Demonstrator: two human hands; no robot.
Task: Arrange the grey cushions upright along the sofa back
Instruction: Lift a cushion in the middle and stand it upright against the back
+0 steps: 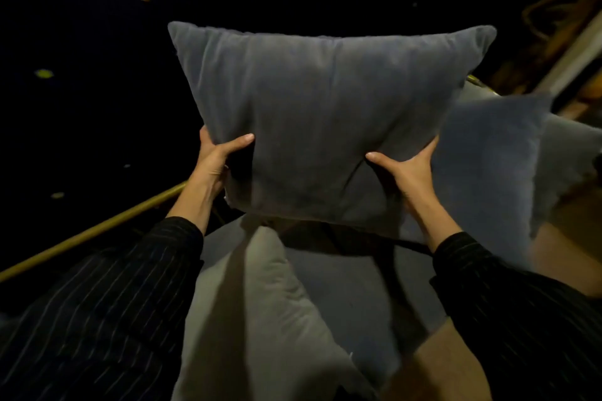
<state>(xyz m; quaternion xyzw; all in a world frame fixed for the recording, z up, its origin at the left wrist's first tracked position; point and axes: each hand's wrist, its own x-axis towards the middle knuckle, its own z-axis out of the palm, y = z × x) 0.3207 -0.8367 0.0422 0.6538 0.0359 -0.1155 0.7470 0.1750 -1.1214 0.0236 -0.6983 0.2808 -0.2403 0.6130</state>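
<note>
A square grey cushion [325,114] is held upright in the air at the centre of the head view. My left hand [216,156] grips its lower left edge, thumb across the front. My right hand [404,169] grips its lower right edge the same way. Behind it to the right, another grey cushion [488,166] leans upright, with one more [570,156] at the far right. Below the held cushion lies a lighter grey cushion [260,319], partly hidden by my dark striped sleeves.
A brass-coloured rail [91,231] runs diagonally at the left, along the sofa's edge. Beyond it the floor is very dark with a few small pale specks. The tan sofa seat [560,254] shows at the right. A pale frame edge [573,49] stands at upper right.
</note>
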